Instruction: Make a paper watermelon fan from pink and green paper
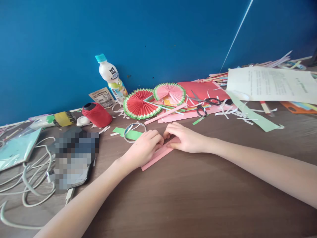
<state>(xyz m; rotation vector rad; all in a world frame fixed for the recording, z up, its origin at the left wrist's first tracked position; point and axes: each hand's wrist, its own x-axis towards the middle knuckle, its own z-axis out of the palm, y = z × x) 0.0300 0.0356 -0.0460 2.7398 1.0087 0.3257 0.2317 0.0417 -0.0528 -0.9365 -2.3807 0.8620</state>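
A folded strip of pink paper [156, 160] lies slantwise on the brown table beneath both hands. My left hand [146, 147] is closed on its left part, with the fingers curled over the far edge. Close beside it, my right hand [189, 137] pinches the strip's right end between thumb and bent fingers. The fingers hide much of the paper's upper side. Just behind my left hand rest a clear roll of tape [124, 134] and a green paper strip [135, 134].
Red and pink pleated paper fans [141, 107] lie behind the hands, with scissors [210, 101], red paper [203, 91] and white scraps. A bottle [109, 74] leans against the blue wall. To the left are a phone [76, 172] and cables [27, 185]; a printed sheet [272, 84] lies right.
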